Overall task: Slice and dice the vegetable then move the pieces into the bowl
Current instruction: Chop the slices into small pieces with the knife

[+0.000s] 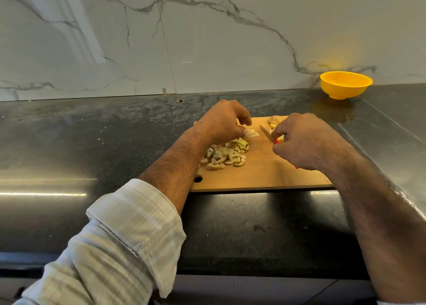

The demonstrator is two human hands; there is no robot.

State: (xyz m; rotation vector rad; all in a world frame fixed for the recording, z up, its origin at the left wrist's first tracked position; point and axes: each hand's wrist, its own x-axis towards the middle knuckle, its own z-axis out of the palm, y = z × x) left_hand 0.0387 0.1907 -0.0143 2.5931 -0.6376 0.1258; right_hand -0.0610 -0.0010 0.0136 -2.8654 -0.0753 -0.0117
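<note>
A wooden cutting board [265, 173] lies on the dark counter. A pile of pale diced vegetable pieces [224, 156] sits on its left half. My left hand [221, 120] pinches a small uncut vegetable piece [250, 133] against the board, just beyond the pile. My right hand [304, 141] grips a red-handled knife [267, 134], its blade pointing toward that piece without touching it. Two vegetable end scraps [274, 121] lie at the board's far edge. The yellow bowl [345, 84] stands at the back right, apart from the board.
The black stone counter [92, 131] stretches left of the board and runs to a marble wall [207, 39] behind. The counter's front edge [253, 274] lies close below my forearms. A small hole [197, 179] marks the board's near left corner.
</note>
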